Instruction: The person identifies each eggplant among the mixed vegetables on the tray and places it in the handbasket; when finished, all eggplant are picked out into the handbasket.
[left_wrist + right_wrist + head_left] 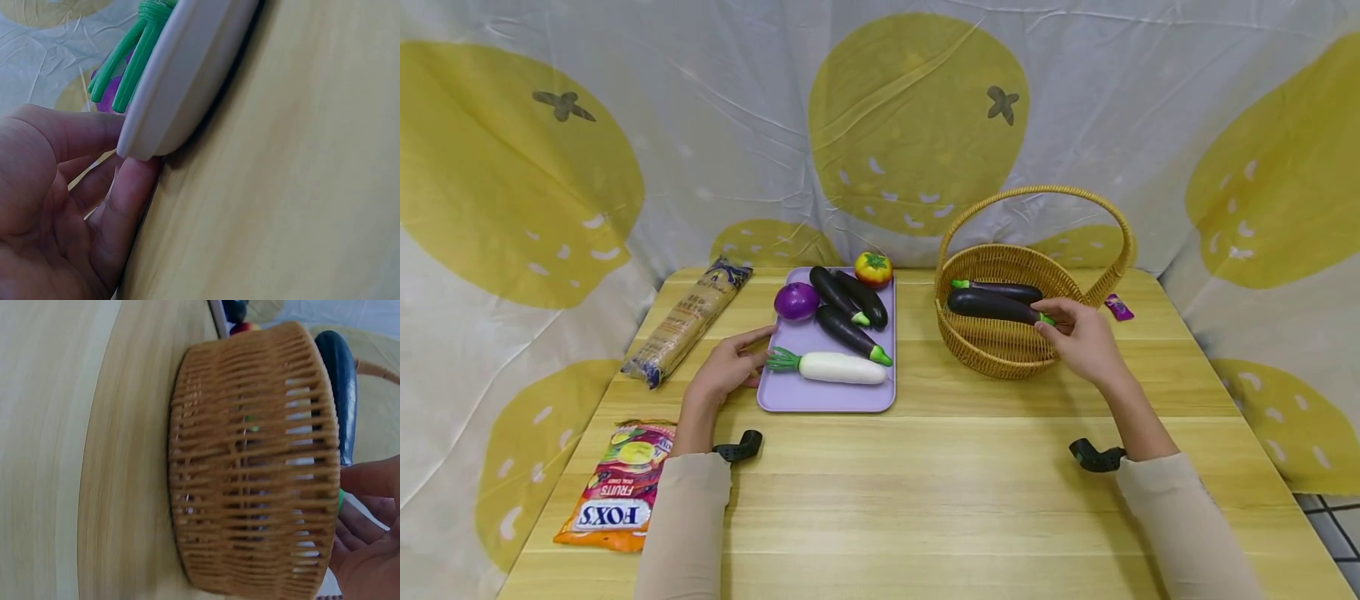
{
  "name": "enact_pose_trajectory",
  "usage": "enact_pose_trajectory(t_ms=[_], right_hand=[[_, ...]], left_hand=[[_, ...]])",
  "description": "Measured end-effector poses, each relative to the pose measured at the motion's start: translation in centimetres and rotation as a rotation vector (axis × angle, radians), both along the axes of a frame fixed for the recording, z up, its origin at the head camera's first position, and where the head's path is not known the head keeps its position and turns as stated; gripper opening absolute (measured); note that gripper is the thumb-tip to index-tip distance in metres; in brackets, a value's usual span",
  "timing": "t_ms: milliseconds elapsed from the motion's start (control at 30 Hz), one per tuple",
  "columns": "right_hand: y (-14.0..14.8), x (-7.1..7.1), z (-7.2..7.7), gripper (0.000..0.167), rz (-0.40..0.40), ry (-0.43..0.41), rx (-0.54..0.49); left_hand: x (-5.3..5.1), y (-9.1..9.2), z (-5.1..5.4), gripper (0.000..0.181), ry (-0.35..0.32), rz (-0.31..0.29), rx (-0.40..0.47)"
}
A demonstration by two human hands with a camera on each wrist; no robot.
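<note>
My right hand (1078,337) pinches an eggplant (992,307) by its green stem end, over the wicker basket (992,362). Another eggplant (1007,290) lies behind it in the basket. In the right wrist view, the basket wall (250,469) hides part of the held eggplant (340,387). At the left edge of the lilac tray (827,402), my left hand (727,367) holds the rim between thumb and fingers. On the tray are a white radish (842,369) with green leaves, several eggplants (847,332), a purple onion (796,301) and a red-yellow tomato-like fruit (873,269).
A long clear packet (688,321) lies left of the tray. Nearer, a Fox's candy bag (621,487) lies partly behind the left sleeve. Beside the basket's right side is a small purple wrapper (1118,307). The basket's tall handle (1037,190) arches above it; a patterned cloth hangs behind.
</note>
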State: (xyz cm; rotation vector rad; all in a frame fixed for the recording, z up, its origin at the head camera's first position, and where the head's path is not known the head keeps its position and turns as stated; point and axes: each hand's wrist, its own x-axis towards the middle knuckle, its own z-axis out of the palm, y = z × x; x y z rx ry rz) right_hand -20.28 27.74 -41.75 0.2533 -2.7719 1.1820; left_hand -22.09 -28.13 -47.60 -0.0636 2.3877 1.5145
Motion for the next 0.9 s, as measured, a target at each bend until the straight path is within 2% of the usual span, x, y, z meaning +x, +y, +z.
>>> enact_pose_trajectory(t_ms=[233, 367, 667, 900], right_hand=[[0.6, -0.9, -0.2, 0.030, -0.017, -0.002, 0.076], [0.4, -1.9, -0.2, 0.031, -0.007, -0.024, 0.122], [-0.5, -4.6, -0.7, 0.031, -0.010, -0.120, 0.215], [-0.9, -5.6, -1.2, 0.035, -0.028, -0.180, 0.257]], left_hand=[[-0.1, 0.1, 0.1, 0.054, -0.002, 0.002, 0.000], [-0.1, 0.2, 0.2, 0.054, -0.004, 0.002, 0.005], [0.1, 0.2, -0.1, 0.054, -0.004, -0.002, 0.013], [0.1, 0.1, -0.1, 0.052, 0.004, 0.012, 0.006]])
